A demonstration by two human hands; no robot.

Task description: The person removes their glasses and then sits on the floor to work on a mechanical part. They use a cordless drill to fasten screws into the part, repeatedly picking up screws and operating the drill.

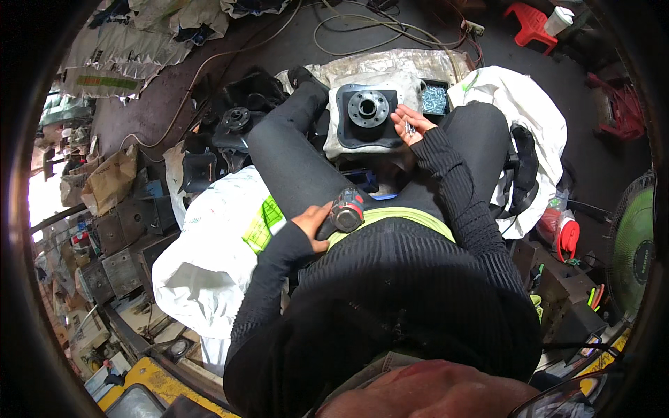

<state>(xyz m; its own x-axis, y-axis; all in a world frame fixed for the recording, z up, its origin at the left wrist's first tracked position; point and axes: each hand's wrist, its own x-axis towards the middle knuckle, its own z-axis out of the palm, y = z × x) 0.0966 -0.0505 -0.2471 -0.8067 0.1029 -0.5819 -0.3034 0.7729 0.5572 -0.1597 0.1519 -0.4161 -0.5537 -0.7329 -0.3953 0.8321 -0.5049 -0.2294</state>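
My left hand [311,224] is wrapped round the handle of a cordless drill [346,211], which rests against my lap at the waist. My right hand [411,125] is turned palm up with its fingers slightly curled, cradling a few small silvery screws [410,129]. Just left of it sits a black square plate with a round hub [368,109], whose flange has a ring of holes round a central bore. The plate lies on a support covered in white cloth [408,82], between my knees. Beyond my right hand, a dark tray [425,111] holds many screws.
A similar black hub part [237,120] stands left of my left leg. White sacks [202,244] lie at both sides. A hose [191,90] snakes over the floor. At right are a green fan [633,251] and a red stool [533,28].
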